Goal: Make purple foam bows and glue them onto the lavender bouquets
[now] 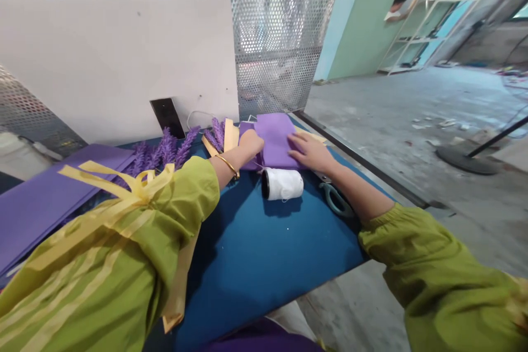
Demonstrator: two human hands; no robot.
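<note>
A light purple sheet stack (277, 140), paper or foam, lies at the far side of the blue table. My right hand (309, 152) rests on its right edge, fingers spread apart. At its left edge my left hand (251, 146) is closed, and what its fingers hold is hidden. A spool of white thread (284, 184) lies on its side just in front of the sheets, with a thin strand leading toward my left hand. Under my right forearm are scissors (337, 201) with grey-green handles.
Purple lavender stems (165, 151) and yellow ribbon strips (231, 135) lie on the left. Larger purple sheets (53, 190) spread beyond my left sleeve. A black phone (168, 117) leans against a white board (124, 55). The blue table (268, 253) ends at the right above a concrete floor.
</note>
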